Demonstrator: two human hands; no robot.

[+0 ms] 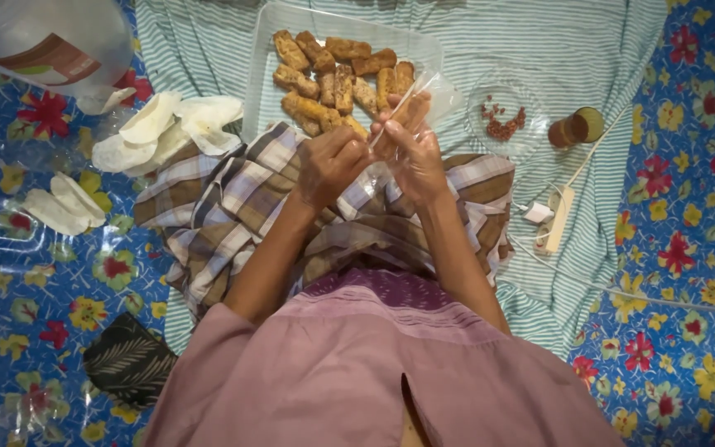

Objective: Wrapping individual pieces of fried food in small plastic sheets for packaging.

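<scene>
While the striped green cloth (589,58) spreads wide beneath everything, a clear rectangular tray (262,74) of browned, crusty fried sticks (337,83) lies just ahead of both hands. A thin, crinkly clear plastic bag (424,91) stands between them, long axis running up toward the tray. The right hand (411,149) pinches its edge; the left hand (328,165), equally near, curls closed on its mouth.

Striped cloth (589,50) under clear tray (262,74), glass dish (531,141), power strip (558,219).
</scene>
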